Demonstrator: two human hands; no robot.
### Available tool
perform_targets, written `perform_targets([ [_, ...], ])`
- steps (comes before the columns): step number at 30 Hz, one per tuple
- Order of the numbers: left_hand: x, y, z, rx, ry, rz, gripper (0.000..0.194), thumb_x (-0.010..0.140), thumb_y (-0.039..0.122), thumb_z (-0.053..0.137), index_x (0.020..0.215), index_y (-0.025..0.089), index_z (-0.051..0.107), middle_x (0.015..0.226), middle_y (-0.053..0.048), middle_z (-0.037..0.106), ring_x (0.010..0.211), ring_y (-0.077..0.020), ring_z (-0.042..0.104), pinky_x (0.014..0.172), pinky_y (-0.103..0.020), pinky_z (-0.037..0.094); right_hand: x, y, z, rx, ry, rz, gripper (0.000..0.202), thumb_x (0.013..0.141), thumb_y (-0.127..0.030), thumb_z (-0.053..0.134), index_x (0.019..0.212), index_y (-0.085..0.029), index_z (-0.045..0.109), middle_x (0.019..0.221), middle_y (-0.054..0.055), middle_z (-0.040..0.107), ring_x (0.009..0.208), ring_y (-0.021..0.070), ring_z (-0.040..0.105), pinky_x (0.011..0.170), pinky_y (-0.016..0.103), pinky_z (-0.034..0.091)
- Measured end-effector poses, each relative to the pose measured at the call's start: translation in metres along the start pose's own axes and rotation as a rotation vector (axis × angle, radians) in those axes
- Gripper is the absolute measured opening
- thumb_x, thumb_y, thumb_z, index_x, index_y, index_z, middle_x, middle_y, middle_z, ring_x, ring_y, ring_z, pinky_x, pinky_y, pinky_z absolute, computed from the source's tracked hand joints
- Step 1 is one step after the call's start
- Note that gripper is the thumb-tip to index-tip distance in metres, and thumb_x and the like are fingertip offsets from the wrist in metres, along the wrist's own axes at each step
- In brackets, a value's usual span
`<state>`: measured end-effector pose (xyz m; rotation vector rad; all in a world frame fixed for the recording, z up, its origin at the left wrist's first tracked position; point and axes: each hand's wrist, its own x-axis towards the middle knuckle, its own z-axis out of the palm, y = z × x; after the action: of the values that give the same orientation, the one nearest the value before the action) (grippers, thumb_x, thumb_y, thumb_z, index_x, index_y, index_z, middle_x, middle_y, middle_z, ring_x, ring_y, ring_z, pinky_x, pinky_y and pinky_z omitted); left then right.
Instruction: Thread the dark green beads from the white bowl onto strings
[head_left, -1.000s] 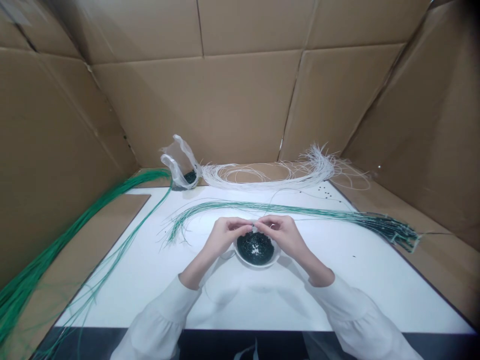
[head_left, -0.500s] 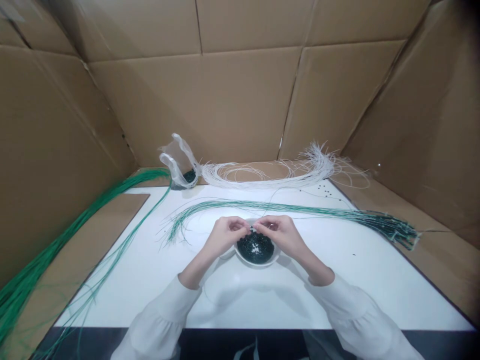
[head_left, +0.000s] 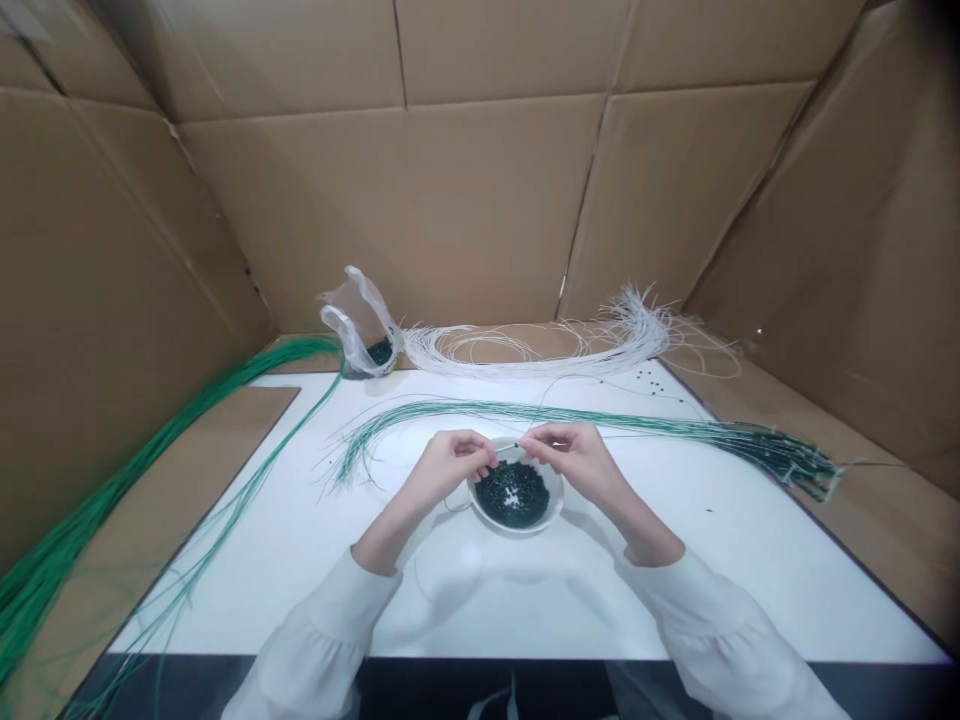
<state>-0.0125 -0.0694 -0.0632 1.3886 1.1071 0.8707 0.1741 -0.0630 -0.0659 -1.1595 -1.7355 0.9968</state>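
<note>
While fingertips hide both ends of a short stretch of thin strand (head_left: 508,448), its middle spans the gap above the far rim of a white bowl (head_left: 517,530), a tiny dark speck showing near the right-hand end. Small dark beads (head_left: 517,511) fill most of the bowl. Beyond it to the left, a crumpled plastic bag (head_left: 360,325) partly veils more dark pieces (head_left: 381,352); farther left, green strands (head_left: 154,460) run out of view. Left hand (head_left: 454,465) and right hand (head_left: 576,458) each pinch the strand, thumb against finger.
</note>
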Motion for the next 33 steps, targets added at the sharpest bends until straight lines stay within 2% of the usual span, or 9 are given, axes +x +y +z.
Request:
perform_targets([
  [4,0.0,0.001,0.0,-0.094,0.0,-0.066,0.018,0.07,0.025,0.053,0.072,0.01,0.061,0.069,-0.006,0.063,0.053,-0.0093,0.055,0.051,-0.019,0.042,0.0,0.0,0.002,0.001,-0.009,-0.007,0.024,0.073,-0.035,0.058,0.065,-0.013,0.064,0.059,0.004,0.062,0.053,0.0133,0.052,0.047,0.022,0.037],
  [8,0.0,0.002,0.001,-0.17,-0.022,-0.105,0.027,0.074,0.03,0.048,0.084,0.009,0.062,0.077,-0.009,0.065,0.053,-0.0098,0.056,0.051,-0.02,0.042,0.0,0.002,0.005,0.005,-0.008,-0.019,0.022,0.073,-0.033,0.059,0.067,-0.013,0.065,0.061,0.004,0.062,0.057,0.0145,0.054,0.052,0.024,0.041],
  [13,0.0,0.0,0.001,-0.175,-0.072,-0.123,0.034,0.074,0.039,0.052,0.078,0.007,0.063,0.076,-0.011,0.066,0.05,-0.0084,0.053,0.049,-0.019,0.04,-0.001,0.002,0.006,-0.001,0.006,-0.028,0.021,0.073,-0.033,0.059,0.069,-0.014,0.066,0.063,0.005,0.064,0.059,0.0157,0.056,0.056,0.025,0.043],
  [19,0.0,-0.002,-0.003,-0.164,-0.043,-0.143,0.022,0.066,0.023,0.053,0.077,0.007,0.064,0.072,-0.009,0.067,0.047,-0.0083,0.052,0.045,-0.018,0.038,-0.001,0.0,0.003,0.029,0.047,-0.018,0.023,0.072,-0.036,0.06,0.07,-0.014,0.066,0.064,0.005,0.064,0.059,0.0158,0.057,0.049,0.023,0.042],
  [24,-0.004,0.005,-0.004,-0.08,-0.013,-0.021,0.019,0.066,0.021,0.057,0.076,0.009,0.066,0.065,-0.006,0.066,0.046,-0.0073,0.047,0.043,-0.018,0.034,-0.003,-0.002,-0.001,0.112,0.09,-0.025,0.023,0.07,-0.037,0.062,0.071,-0.015,0.065,0.068,0.005,0.064,0.06,0.0155,0.057,0.045,0.021,0.042],
  [26,-0.008,0.008,-0.003,0.021,0.036,0.045,0.022,0.068,0.023,0.057,0.084,0.011,0.067,0.069,-0.006,0.067,0.051,-0.0091,0.05,0.047,-0.019,0.037,-0.004,-0.003,-0.002,0.136,0.1,-0.036,0.021,0.07,-0.036,0.063,0.072,-0.015,0.066,0.071,0.005,0.064,0.063,0.0154,0.058,0.047,0.021,0.043],
  [30,-0.015,0.012,0.0,0.24,0.159,0.205,0.026,0.074,0.025,0.056,0.095,0.016,0.068,0.083,-0.006,0.069,0.073,-0.0158,0.059,0.062,-0.022,0.042,-0.005,-0.006,-0.004,0.159,0.141,-0.081,0.017,0.07,-0.032,0.064,0.071,-0.016,0.066,0.075,0.005,0.063,0.066,0.0153,0.057,0.049,0.022,0.045],
  [33,-0.018,0.014,0.002,0.315,0.19,0.278,0.024,0.076,0.027,0.055,0.094,0.018,0.069,0.085,-0.005,0.069,0.073,-0.0159,0.059,0.063,-0.022,0.041,-0.006,-0.007,-0.006,0.161,0.149,-0.103,0.015,0.07,-0.032,0.063,0.071,-0.017,0.066,0.075,0.005,0.063,0.066,0.0156,0.057,0.048,0.022,0.045],
])
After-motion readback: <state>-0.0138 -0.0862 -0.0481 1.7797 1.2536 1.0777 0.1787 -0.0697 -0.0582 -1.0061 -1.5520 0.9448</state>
